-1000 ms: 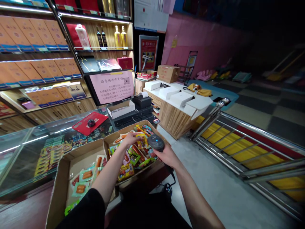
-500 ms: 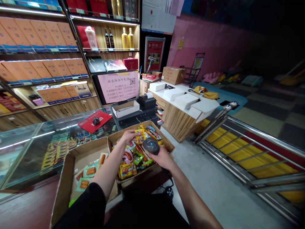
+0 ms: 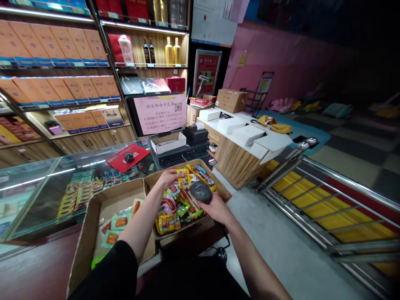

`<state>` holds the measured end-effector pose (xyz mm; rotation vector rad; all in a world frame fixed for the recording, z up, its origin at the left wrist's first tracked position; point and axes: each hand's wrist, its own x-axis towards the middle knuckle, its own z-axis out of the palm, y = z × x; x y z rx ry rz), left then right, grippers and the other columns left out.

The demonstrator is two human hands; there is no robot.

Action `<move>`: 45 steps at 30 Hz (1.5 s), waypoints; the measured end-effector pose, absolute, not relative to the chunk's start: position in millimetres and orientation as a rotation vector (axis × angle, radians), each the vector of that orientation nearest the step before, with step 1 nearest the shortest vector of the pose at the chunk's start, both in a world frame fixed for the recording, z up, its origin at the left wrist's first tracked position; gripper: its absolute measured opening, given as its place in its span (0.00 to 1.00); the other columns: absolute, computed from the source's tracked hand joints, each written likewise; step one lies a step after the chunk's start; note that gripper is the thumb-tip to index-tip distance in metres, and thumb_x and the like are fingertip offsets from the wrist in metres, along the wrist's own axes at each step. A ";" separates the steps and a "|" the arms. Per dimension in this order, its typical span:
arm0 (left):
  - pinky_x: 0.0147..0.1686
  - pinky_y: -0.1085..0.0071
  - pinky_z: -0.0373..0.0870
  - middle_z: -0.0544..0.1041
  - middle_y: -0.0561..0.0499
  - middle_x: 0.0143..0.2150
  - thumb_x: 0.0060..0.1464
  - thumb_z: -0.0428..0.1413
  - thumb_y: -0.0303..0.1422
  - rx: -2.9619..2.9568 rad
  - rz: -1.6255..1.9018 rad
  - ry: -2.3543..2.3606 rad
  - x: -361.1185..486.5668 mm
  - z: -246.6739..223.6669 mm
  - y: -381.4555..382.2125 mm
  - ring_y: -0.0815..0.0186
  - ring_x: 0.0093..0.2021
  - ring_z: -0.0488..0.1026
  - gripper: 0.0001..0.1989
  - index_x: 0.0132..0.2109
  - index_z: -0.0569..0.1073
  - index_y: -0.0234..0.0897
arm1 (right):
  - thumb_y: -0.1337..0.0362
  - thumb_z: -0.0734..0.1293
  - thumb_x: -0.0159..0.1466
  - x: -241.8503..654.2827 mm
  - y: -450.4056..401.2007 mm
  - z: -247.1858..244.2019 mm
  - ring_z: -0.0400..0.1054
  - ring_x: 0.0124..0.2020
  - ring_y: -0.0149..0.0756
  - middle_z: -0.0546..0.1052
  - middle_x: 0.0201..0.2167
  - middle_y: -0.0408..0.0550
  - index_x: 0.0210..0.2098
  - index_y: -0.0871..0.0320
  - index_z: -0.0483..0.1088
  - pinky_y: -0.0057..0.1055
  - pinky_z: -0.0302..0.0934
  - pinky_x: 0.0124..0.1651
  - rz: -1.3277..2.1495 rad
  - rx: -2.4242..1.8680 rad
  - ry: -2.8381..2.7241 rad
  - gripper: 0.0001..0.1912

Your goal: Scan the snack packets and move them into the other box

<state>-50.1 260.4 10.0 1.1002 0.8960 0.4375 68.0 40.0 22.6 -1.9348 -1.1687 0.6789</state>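
The fingers of our left hand (image 3: 168, 179) are pinched on a yellow packet (image 3: 185, 177), over a heap of bright packets (image 3: 181, 207) in an open carton (image 3: 152, 179). Our right hand (image 3: 217, 207) has its fingers clamped around a dark handheld scanner (image 3: 200, 190) above that carton. Just beside, on our left, a second carton (image 3: 83, 233) holds sausage packs (image 3: 111, 238). Farther out, a red sheet (image 3: 137, 154) lies on the glass surface (image 3: 34, 185).
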 end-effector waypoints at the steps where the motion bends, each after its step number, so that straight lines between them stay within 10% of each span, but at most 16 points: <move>1: 0.23 0.78 0.69 0.77 0.53 0.24 0.33 0.76 0.31 1.107 0.454 0.898 -58.3 12.0 262.2 0.72 0.22 0.73 0.19 0.31 0.76 0.31 | 0.57 0.68 0.58 68.4 40.5 23.7 0.77 0.36 0.44 0.78 0.23 0.45 0.38 0.57 0.79 0.33 0.68 0.37 0.689 -1.937 -1.172 0.13; 19: 0.31 0.73 0.75 0.83 0.44 0.38 0.26 0.76 0.45 1.171 0.779 1.321 -306.2 18.2 251.6 0.66 0.33 0.77 0.30 0.38 0.83 0.32 | 0.51 0.71 0.55 62.9 69.7 8.7 0.77 0.43 0.50 0.83 0.38 0.54 0.43 0.59 0.78 0.40 0.69 0.43 0.758 -1.959 -1.232 0.22; 34: 0.25 0.75 0.68 0.82 0.49 0.29 0.37 0.74 0.40 1.374 0.359 0.887 -88.2 24.5 241.6 0.68 0.26 0.74 0.19 0.37 0.83 0.34 | 0.55 0.69 0.58 94.9 42.0 18.0 0.74 0.24 0.42 0.78 0.20 0.47 0.35 0.57 0.78 0.34 0.68 0.30 0.738 -1.910 -1.087 0.12; 40: 0.25 0.74 0.67 0.80 0.51 0.27 0.42 0.72 0.35 1.625 0.251 0.834 -3.7 22.5 231.0 0.68 0.25 0.72 0.13 0.37 0.83 0.36 | 0.58 0.70 0.57 108.5 21.3 30.8 0.77 0.44 0.45 0.83 0.41 0.49 0.50 0.56 0.76 0.38 0.71 0.49 0.554 -1.811 -1.045 0.22; 45: 0.40 0.70 0.72 0.81 0.49 0.35 0.44 0.68 0.29 2.143 0.319 0.776 36.0 19.5 223.5 0.62 0.36 0.76 0.12 0.39 0.84 0.38 | 0.54 0.69 0.60 116.9 5.5 34.4 0.75 0.30 0.42 0.81 0.28 0.47 0.43 0.59 0.78 0.36 0.70 0.39 0.669 -1.952 -0.968 0.18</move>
